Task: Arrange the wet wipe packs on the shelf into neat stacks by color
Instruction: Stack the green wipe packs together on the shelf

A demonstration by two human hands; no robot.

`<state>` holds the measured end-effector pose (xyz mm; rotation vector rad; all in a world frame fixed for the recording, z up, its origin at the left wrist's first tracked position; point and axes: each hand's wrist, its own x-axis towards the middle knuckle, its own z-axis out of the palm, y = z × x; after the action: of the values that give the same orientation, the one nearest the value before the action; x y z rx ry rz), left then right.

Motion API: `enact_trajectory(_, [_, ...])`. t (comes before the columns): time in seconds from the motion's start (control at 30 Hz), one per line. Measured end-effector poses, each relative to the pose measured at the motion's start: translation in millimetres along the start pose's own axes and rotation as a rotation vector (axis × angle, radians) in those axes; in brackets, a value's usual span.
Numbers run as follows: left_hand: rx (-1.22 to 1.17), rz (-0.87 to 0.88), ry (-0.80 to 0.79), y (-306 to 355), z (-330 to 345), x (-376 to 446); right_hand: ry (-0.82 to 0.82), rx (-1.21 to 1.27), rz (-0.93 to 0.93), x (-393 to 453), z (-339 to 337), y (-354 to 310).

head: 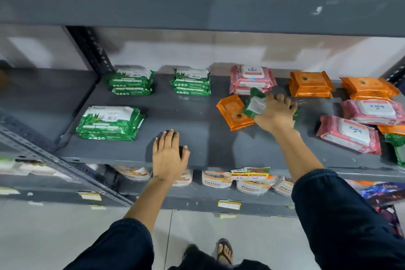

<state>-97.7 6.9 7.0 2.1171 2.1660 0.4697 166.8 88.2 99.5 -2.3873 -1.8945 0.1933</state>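
My right hand [276, 112] grips a green wipe pack [254, 104], tilted and lifted over a loose orange pack [234, 112] at mid-shelf. My left hand [168, 155] rests flat and empty on the grey shelf [197, 125] near its front edge. Green stacks sit at the left: one in front [109, 123], two at the back [131, 81] [191, 81]. A pink stack [252, 79] stands behind my right hand. Two orange stacks [310, 84] [368, 87] are at the back right. Loose pink packs [372, 112] [348, 133] lie at the right.
Another green pack [397, 147] and an orange one [392, 129] poke in at the right edge. A shelf board hangs close overhead. A lower shelf holds white pouches [252, 185] with price tags. A perforated steel post [92, 48] stands at the back left.
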Motion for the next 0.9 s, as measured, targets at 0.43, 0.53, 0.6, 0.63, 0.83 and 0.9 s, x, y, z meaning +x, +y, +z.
enact_trajectory(0.43, [-0.036, 0.047, -0.078, -58, -3, 1, -0.255, -0.055, -0.414, -47, 64, -166])
enact_trajectory(0.53, [-0.041, 0.054, -0.090, -59, -2, 1, -0.248, -0.064, -0.408, -47, 67, -172])
enact_trajectory(0.6, [-0.051, 0.058, -0.087, -60, -2, 1, -0.280, -0.075, -0.402, -45, 65, -173])
enact_trajectory(0.63, [-0.059, 0.061, -0.083, -60, -1, 1, -0.297, -0.084, -0.401, -44, 64, -173])
enact_trajectory(0.83, [-0.070, 0.088, -0.043, -61, 1, 2, -0.380, -0.027, -0.421, -42, 59, -167])
enact_trajectory(0.9, [-0.062, 0.093, -0.036, -61, 2, 2, -0.348, 0.027, -0.404, -42, 58, -161])
